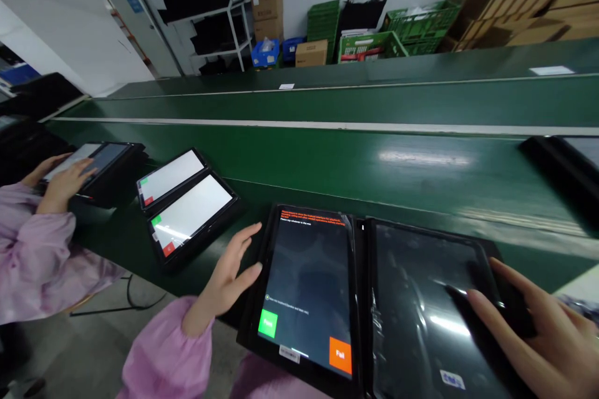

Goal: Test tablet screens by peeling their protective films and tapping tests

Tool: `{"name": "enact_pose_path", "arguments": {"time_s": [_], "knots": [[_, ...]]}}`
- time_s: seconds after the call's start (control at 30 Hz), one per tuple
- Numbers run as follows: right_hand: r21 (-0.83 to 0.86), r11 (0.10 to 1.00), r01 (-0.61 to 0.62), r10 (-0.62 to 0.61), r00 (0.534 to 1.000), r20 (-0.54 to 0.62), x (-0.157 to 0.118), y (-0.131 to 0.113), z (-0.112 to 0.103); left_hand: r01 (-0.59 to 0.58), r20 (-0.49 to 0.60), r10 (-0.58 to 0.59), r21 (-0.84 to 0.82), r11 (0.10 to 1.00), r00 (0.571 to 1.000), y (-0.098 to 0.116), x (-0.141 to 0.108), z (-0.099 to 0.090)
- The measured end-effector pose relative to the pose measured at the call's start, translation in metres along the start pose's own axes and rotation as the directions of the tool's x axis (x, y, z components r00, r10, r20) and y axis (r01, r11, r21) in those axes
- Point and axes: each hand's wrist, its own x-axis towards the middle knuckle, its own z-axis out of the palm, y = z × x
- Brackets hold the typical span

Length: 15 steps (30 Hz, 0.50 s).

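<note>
Two black tablets lie side by side on a dark tray at the green bench's near edge. The left tablet [309,287] shows text, a green button at lower left and an orange "Fail" button at lower right. My left hand [229,280] is beside its left edge, fingers apart, holding nothing. The right tablet [421,312] has a dark screen with reflections, a film over it and a small sticker near the bottom. At its right side is my right hand [543,324], thumb over the screen and index finger at the upper right edge, apart from each other.
Two tablets with white screens [191,212] lie left on the green bench [299,156]. Farther left, another person's hands [65,184] touch a pair of tablets. A dark device [566,168] is at the right edge. Green crates [369,47] and cartons [311,53] stand behind.
</note>
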Motion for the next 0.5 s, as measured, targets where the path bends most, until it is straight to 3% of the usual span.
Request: {"name": "enact_pose_path", "arguments": {"time_s": [0.1, 0.2, 0.33, 0.5], "knots": [[0.091, 0.953, -0.291, 0.283, 0.955, 0.087, -0.002, -0.008, 0.0, -0.099, 0.158, 0.031, 0.441, 0.892, 0.987, 0.002, 0.055, 0.004], [0.121, 0.893, -0.433, 0.412, 0.896, 0.166, -0.002, -0.018, -0.005, -0.185, 0.212, 0.046, 0.704, 0.686, 0.976, 0.008, 0.076, 0.011], [0.137, 0.859, -0.493, 0.464, 0.863, 0.201, 0.003, -0.028, -0.011, -0.374, 0.365, 0.136, 0.73, 0.572, 0.921, 0.023, 0.061, 0.008], [0.158, 0.847, -0.508, 0.475, 0.856, 0.206, 0.006, -0.031, -0.01, -0.359, 0.294, 0.208, 0.789, 0.498, 0.933, 0.024, 0.061, 0.007]]}}
